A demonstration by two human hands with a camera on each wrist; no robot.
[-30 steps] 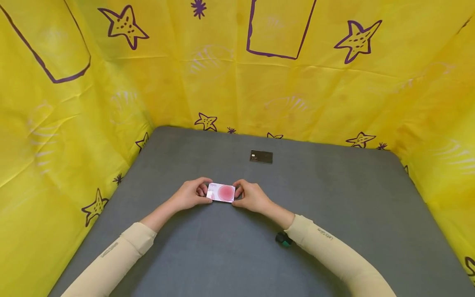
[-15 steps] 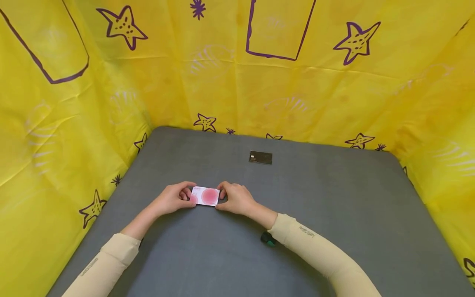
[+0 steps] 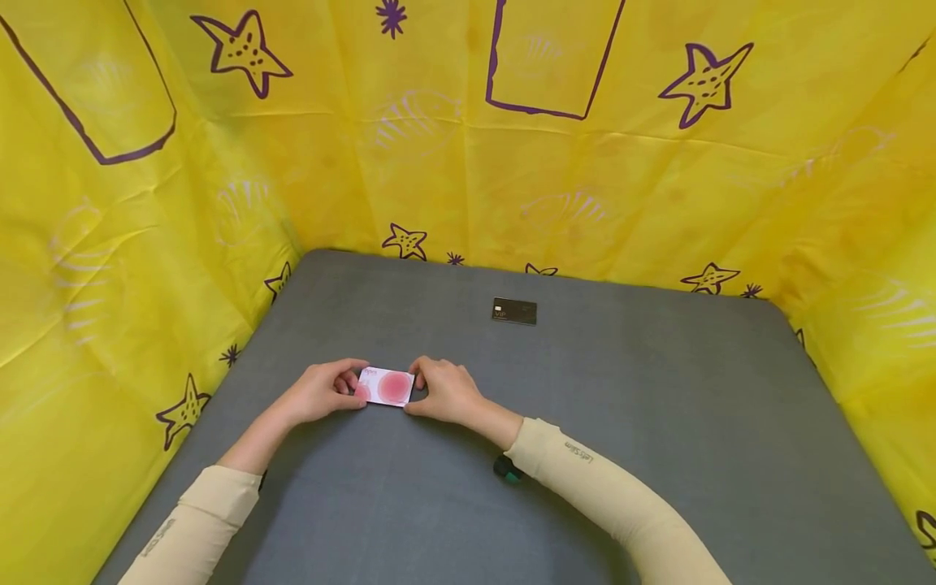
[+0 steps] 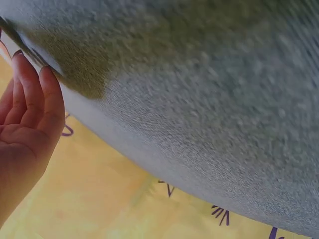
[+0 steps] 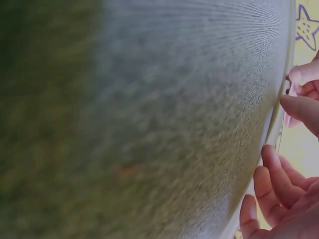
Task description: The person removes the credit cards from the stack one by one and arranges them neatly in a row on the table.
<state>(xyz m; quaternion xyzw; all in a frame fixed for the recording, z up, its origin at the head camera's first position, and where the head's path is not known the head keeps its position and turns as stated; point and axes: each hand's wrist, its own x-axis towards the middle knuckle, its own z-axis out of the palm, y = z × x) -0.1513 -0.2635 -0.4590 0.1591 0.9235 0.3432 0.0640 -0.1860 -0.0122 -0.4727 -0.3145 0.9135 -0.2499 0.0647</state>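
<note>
A white card with pink circles (image 3: 385,387) is held level near the left middle of the grey table in the head view. My left hand (image 3: 322,392) pinches its left end between thumb and fingers. At the opposite end, my right hand (image 3: 448,393) grips the card in the same way. The left wrist view catches my left hand (image 4: 30,109) at its edge, the card mostly out of sight. Both hands show at the right side of the right wrist view, with a pink sliver of the card (image 5: 293,112) between them.
A black card marked VIP (image 3: 514,311) lies farther back on the grey table (image 3: 621,390). Yellow cloth walls (image 3: 439,179) with purple star drawings enclose the table's back and sides. A dark band (image 3: 508,469) shows under my right wrist.
Both hands have moved left together with the pink-and-white card, staying on its two ends. The black card has stayed where it was.
</note>
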